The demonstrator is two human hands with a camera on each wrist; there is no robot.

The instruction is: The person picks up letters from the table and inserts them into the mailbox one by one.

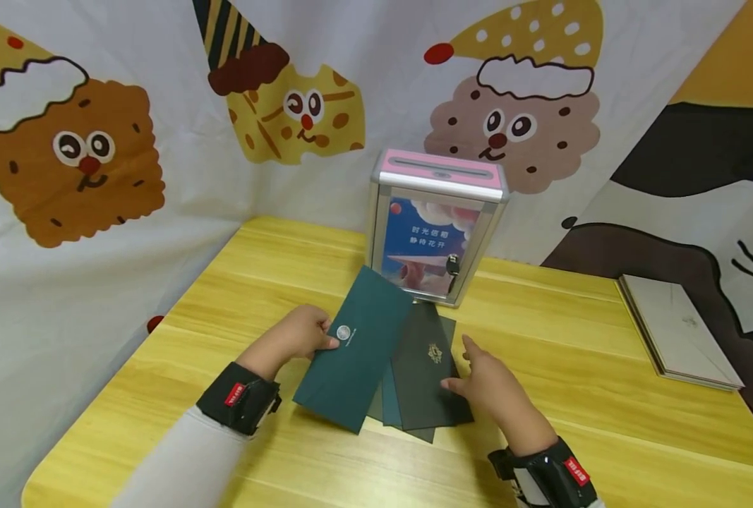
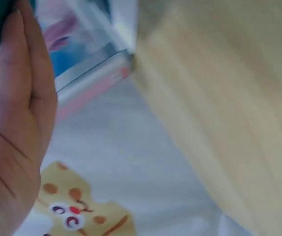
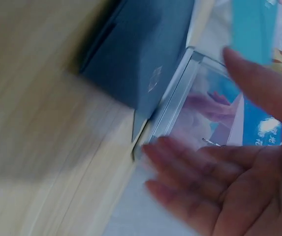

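In the head view my left hand (image 1: 304, 333) pinches the left edge of a dark green envelope (image 1: 366, 353) with a round white emblem, held tilted above the table. Beneath and right of it lies a fanned pile of dark envelopes, the top one a black envelope (image 1: 423, 381) with a gold crest. My right hand (image 1: 493, 384) hovers at the pile's right side, fingers extended and holding nothing; the right wrist view shows its spread fingers (image 3: 195, 182) beside the pile. Behind the envelopes stands a silver-framed letter box (image 1: 436, 233) with a slotted pink top and a small lock on its front.
A stack of cream envelopes (image 1: 681, 328) lies at the right side of the yellow wooden table (image 1: 541, 317). A white cloth with cartoon prints (image 1: 312, 190) hangs behind the table and along its left side.
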